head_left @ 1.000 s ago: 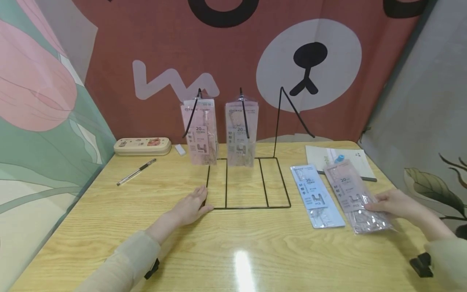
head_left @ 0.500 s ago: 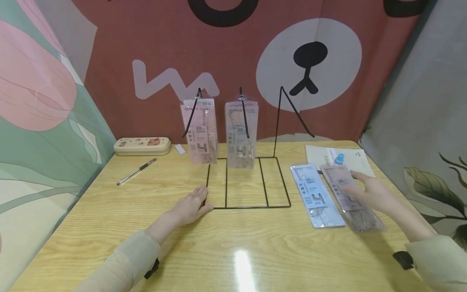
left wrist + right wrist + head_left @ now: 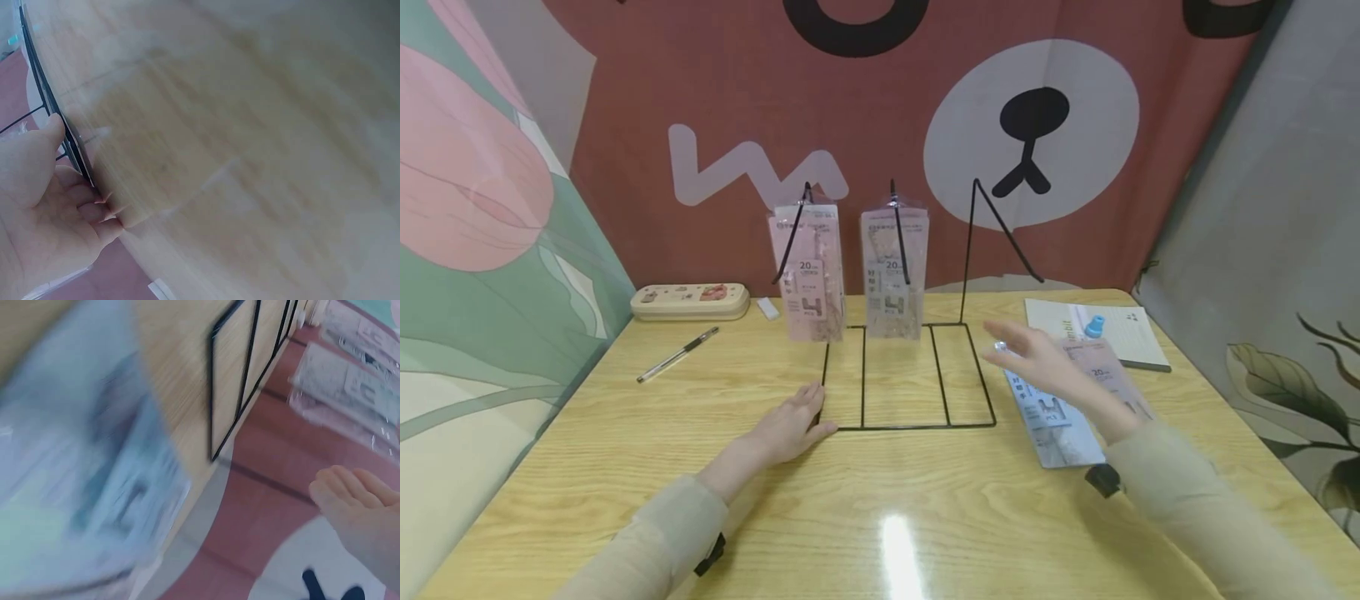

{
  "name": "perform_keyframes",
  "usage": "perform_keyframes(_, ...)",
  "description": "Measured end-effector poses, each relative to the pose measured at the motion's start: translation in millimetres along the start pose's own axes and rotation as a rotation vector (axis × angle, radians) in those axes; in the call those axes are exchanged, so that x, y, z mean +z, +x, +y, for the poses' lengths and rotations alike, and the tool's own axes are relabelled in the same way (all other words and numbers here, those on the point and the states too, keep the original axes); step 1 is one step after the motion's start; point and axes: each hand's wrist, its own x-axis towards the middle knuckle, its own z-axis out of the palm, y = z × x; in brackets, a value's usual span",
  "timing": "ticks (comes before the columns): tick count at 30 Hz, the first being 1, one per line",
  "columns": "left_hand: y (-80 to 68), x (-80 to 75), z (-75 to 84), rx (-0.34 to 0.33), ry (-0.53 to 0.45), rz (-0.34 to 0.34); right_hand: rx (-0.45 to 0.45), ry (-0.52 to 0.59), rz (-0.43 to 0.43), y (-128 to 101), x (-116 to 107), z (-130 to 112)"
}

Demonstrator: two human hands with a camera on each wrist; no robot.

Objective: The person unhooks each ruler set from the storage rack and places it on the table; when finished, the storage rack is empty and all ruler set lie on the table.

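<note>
A wooden desk (image 3: 625, 467) is carrying everything here, and a black wire rack (image 3: 910, 375) is standing at its middle, its flat base frame lying toward the front and its uprights rising toward the back edge. Two pink packets (image 3: 808, 275) are hanging from the left and middle hooks of the rack, while the right hook is carrying nothing. A white notebook (image 3: 1120, 329) is lying near the back right corner, with a small blue cap on it. A cream pencil case (image 3: 688, 302) is sitting near the back left corner, with a pen (image 3: 677, 354) lying in front of it and a small white eraser (image 3: 767, 307) just beside it. A blue packet (image 3: 1056, 417) and a pink packet (image 3: 1108, 375) are lying side by side toward the right edge, just right of the rack's base. The right hand (image 3: 1045, 367) is hovering above these two packets with its fingers spread and straight, gripping nothing. The left hand (image 3: 790, 425) is resting flat on the desk, its fingers lying relaxed against the front left corner of the rack's base.
</note>
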Motion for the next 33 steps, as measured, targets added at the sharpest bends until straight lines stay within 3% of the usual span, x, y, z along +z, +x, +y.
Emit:
perform_keyframes(8, -0.6, 0.7, -1.0, 0.016, 0.007, 0.016, -0.058, 0.070, 0.052, 59, 38, -18)
perform_keyframes(16, -0.2, 0.4, 0.2, 0.002, 0.019, 0.014, 0.058, 0.114, 0.010, 91, 59, -26)
perform_keyframes(24, -0.8, -0.2, 1.5, 0.002, 0.019, 0.008, 0.089, 0.260, -0.003, 91, 67, -37)
perform_keyframes(33, -1.0, -0.2, -0.4, -0.003, 0.019, 0.009, 0.075, 0.268, -0.012, 60, 67, -47)
